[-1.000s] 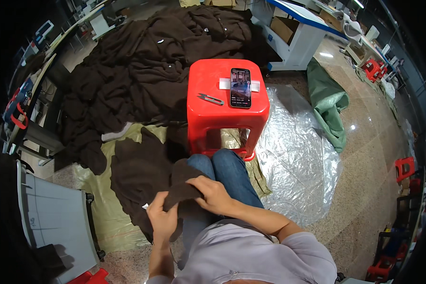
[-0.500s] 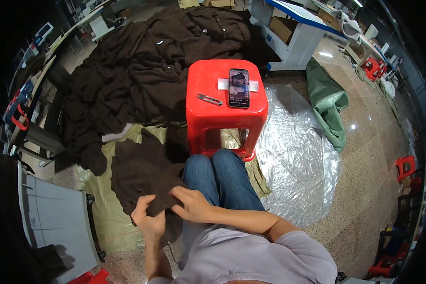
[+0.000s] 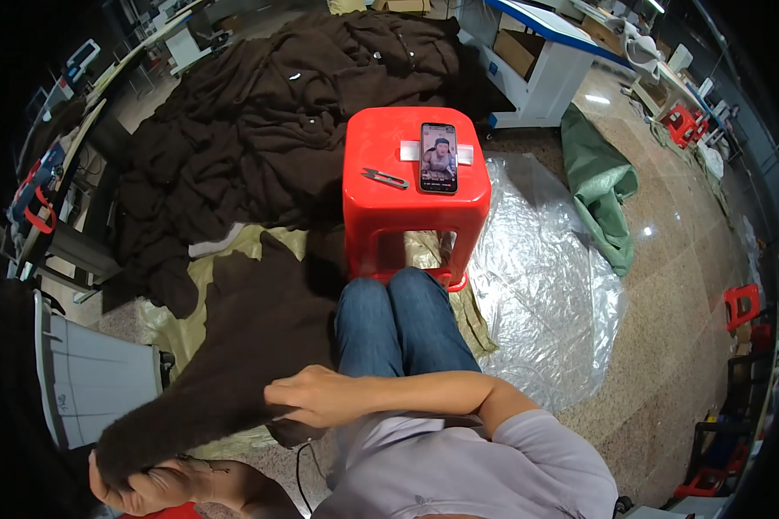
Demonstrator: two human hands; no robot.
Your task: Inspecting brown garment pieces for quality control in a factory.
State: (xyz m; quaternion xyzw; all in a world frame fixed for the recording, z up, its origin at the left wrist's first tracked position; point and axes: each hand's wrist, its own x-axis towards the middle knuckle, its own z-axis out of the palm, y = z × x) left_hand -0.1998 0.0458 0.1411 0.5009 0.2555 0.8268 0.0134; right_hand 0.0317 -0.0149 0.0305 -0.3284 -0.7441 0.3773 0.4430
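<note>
A dark brown, fuzzy piece of cloth (image 3: 247,337) stretches beside my knees from the floor sheet toward the lower left. Its end is gripped by my left hand (image 3: 151,486), fingers curled round it, low at the left by the grey bin. My right hand (image 3: 316,395) pinches the cloth's near edge just left of my lap. Ahead of my knees stands a red plastic stool (image 3: 417,212). On it lie small thread snips (image 3: 384,178) and a phone (image 3: 439,158) with a lit screen, resting across a white strip (image 3: 409,150).
A large heap of the same brown cloth (image 3: 268,112) covers the floor ahead. Clear plastic sheeting (image 3: 545,285) and a green sheet (image 3: 601,186) lie to the right. A grey bin (image 3: 99,372) stands at my left. A white and blue table (image 3: 550,65) is at the back right.
My left hand has swung down and left, pulling the cloth out long. My right hand has shifted slightly left and down, still on the cloth. The phone's picture has changed.
</note>
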